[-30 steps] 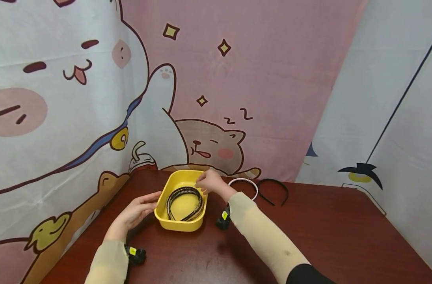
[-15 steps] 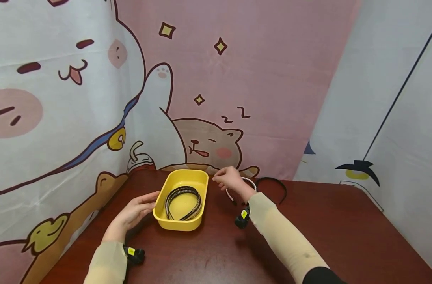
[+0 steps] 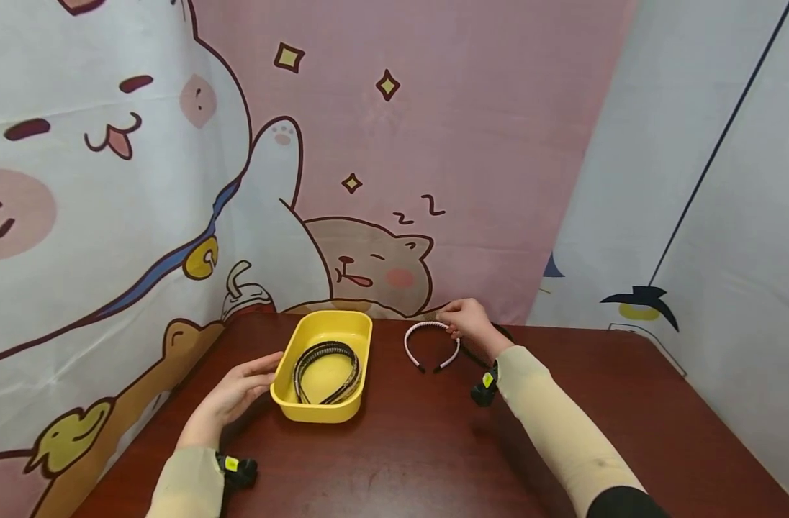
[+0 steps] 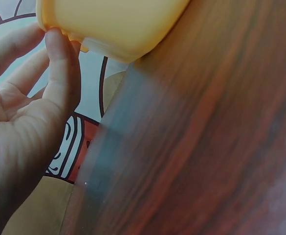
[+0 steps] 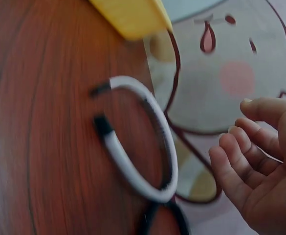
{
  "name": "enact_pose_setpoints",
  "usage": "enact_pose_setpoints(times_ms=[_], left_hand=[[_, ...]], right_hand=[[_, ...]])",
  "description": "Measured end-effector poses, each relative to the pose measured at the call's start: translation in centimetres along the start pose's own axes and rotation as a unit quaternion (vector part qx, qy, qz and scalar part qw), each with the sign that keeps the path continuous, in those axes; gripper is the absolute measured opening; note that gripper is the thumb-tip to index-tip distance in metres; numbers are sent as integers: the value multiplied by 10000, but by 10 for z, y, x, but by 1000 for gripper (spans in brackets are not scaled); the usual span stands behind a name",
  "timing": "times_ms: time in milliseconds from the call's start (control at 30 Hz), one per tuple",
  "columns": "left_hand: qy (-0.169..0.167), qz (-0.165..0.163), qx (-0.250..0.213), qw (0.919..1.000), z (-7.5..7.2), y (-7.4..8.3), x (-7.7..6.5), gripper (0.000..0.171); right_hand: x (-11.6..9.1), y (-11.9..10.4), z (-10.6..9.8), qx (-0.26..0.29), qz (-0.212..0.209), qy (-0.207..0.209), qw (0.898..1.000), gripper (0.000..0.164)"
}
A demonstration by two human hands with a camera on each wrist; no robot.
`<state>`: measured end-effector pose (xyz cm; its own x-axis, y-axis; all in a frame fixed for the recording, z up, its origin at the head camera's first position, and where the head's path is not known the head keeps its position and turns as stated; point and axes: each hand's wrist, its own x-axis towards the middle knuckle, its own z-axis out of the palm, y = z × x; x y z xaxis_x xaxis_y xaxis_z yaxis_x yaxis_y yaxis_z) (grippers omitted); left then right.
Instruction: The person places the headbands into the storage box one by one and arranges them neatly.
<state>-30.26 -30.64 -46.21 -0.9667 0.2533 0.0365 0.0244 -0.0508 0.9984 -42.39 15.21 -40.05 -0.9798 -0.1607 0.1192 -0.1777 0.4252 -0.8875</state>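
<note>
Head view: my left hand (image 3: 235, 392) rests relaxed fingers against the left wall of the smooth yellow bin (image 3: 321, 414); well apart, my right hand (image 3: 472, 322), loosely bent and free, hovers near the far edge of the table (image 3: 394, 460). Glossy wood grain separates the bin, holding nested dark headbands (image 3: 328, 347), from a ribbed white headband (image 5: 125, 166); a partly hidden black headband (image 5: 152, 210) seems to lie just beside it.

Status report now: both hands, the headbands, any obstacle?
Left hand touching yellow tray. Right hand empty, near white headband. Dark headbands in tray; black headband outside, partly hidden in head view. No obstacle seen.
</note>
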Motion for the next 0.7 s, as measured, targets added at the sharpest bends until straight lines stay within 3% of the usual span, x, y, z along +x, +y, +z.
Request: enact_pose_setpoints(times_ms=[367, 700], left_hand=[[30, -44, -35, 10000, 1, 0, -1, 61], [46, -109, -30, 9999, 0, 1, -1, 60]], right_hand=[[3, 28, -62, -638, 153, 522, 9965, 30], [1, 49, -83, -447, 297, 613, 9967, 30]])
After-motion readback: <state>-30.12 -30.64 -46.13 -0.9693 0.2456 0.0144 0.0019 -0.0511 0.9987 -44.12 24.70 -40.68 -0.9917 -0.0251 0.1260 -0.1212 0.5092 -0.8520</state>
